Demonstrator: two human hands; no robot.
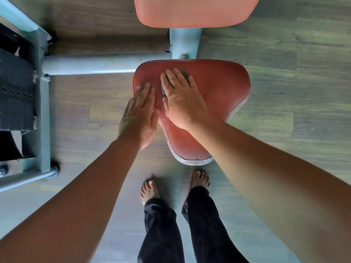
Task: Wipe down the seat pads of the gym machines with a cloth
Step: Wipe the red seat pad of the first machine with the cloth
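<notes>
A red padded seat (220, 88) of a gym machine lies below me, wide at the far end and narrow toward me. My right hand (182, 99) lies flat on its left half with straight fingers, pressing a dark grey cloth (185, 74) against the pad. Only small bits of the cloth show past the fingertips and beside the thumb. My left hand (139, 114) rests flat with straight fingers on the seat's left edge, just left of the right hand and holding nothing.
A second red pad (193, 10), the backrest, sits beyond the seat on a pale blue post (185, 42). A pale blue frame bar (89, 63) runs left to a black weight stack (15, 88). My bare feet (150, 188) stand on wood-look floor before the seat.
</notes>
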